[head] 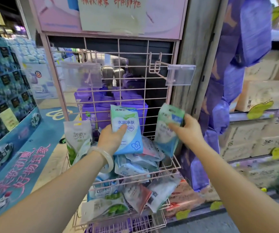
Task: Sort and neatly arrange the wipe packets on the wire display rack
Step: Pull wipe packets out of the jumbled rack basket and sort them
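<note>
Wipe packets, soft plastic pouches in blue, green, white and pink, lie in a loose heap (135, 163) in the upper basket of the pink wire display rack (172, 158); more sit jumbled in the lower basket (127, 199). None hang from the hooks.

Blue-and-white flat packet with a heart window (127, 130): held upright over the heap, against the rack's back grid. Left hand (111, 140) grips its lower left edge, thumb across the front, pale bangle at the wrist.

Green-and-blue packet (167, 128): held by its top right corner above the basket's right end. Right hand (185, 130) pinches it, fingers curled round the header. Packet blurred; print unreadable.

White-and-green pouch (78, 137) stands alone at the basket's left end.

Pink wire hook with clear plastic tag holder (180, 74) juts from the upper right of the grid, bare. A second clear tag holder (81, 74) sits upper left.

Behind the grid: purple packs (101, 101). To the right: cardboard cartons (261, 96) on shelves.

Risks, as judged:
- Corner pinch on the right packet is slight; the pouch could swing or slip into the heap.
- Slick pouches stacked loose may slide forward over the low basket front.
- Setting either packet down unsorted would mix the colours again.
</note>
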Motion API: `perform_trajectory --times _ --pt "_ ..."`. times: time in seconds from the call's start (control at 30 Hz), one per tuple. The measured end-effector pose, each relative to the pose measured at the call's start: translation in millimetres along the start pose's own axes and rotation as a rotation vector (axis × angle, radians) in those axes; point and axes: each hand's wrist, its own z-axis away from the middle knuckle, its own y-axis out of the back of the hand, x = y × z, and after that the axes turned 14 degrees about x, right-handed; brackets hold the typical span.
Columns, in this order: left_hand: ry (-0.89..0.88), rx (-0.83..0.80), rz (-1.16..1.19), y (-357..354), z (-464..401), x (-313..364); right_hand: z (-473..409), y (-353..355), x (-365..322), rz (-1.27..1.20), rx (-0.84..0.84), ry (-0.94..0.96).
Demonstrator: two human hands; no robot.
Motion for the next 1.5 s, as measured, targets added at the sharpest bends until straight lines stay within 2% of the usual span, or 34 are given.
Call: perform_trajectory --times 0.1,0.17,0.3,0.4,0.47,0.53,0.87,0.97,1.03,1.1,1.2,1.5 --pt "0.053 0.035 0.015 0 -2 3 -11 9 -34 -0.462 0.003 -0.101" --pt "0.08 0.01 0.03 1 -3 3 -12 10 -49 -0.548 -0.1 -0.205" --pt "0.132 -0.118 0.073 1 0 5 14 -13 -58 -0.502 -0.37 -0.302" --pt "0.17 -0.176 0.098 3 8 12 30 -33 -61 -0.511 -0.38 -0.394" --pt "0.212 -0.305 0.259 6 14 14 34 -42 -65 -0.558 -0.362 -0.447" --pt "0.169 -0.354 0.278 8 19 16 37 -48 -69 -0.6 -0.358 -0.443" --pt "0.023 -0.259 0.248 10 15 13 52 -73 -85 -0.685 -0.321 -0.338" --pt "0.014 -0.201 0.23 13 12 10 49 -71 -85 -0.757 -0.346 -0.369" --pt "0.018 -0.176 0.251 14 10 9 44 -65 -84 -0.825 -0.396 -0.445" --pt "0.023 -0.161 0.272 14 7 8 40 -56 -82 -0.813 -0.514 -0.495" --pt "0.016 -0.167 0.301 14 5 10 42 -51 -83 -0.68 -0.651 -0.406" --pt "-0.055 -0.142 0.383 23 -3 26 41 -60 -93 -0.737 -0.542 -0.295"
